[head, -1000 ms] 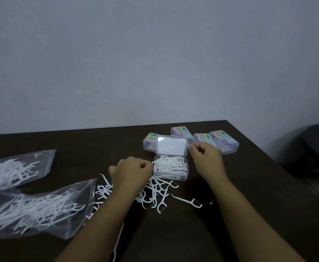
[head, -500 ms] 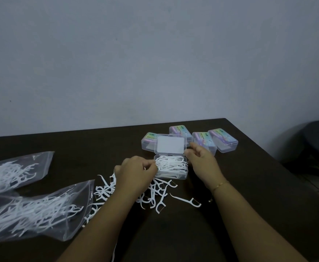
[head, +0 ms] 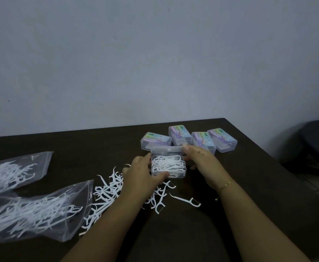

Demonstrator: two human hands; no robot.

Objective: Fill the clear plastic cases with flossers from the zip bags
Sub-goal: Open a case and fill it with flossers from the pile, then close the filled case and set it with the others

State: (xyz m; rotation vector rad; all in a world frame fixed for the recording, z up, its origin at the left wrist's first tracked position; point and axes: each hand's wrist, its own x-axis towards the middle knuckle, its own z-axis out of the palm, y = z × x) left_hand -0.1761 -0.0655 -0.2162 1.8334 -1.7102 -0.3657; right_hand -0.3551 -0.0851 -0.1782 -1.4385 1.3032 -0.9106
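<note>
open case mid-table, flossers in it, hands either side

left hand (head: 141, 176) on the open case (head: 168, 167)'s left, right hand (head: 202, 161) on its right at the lid (head: 167, 149); four closed cases (head: 189, 138) behind; loose flossers (head: 115, 190) in front; two zip bags (head: 31, 212) far left on the table (head: 249, 214).

Clear glossy plastic case (head: 168, 173), matt dark wood-look table (head: 249, 214).

The scene is dim and evenly lit, with a bluish cast on the wall (head: 154, 53) beyond the hands. Shadows are soft. Wide-angle bending curves the counter (head: 249, 214) edges; details look slightly soft.
</note>
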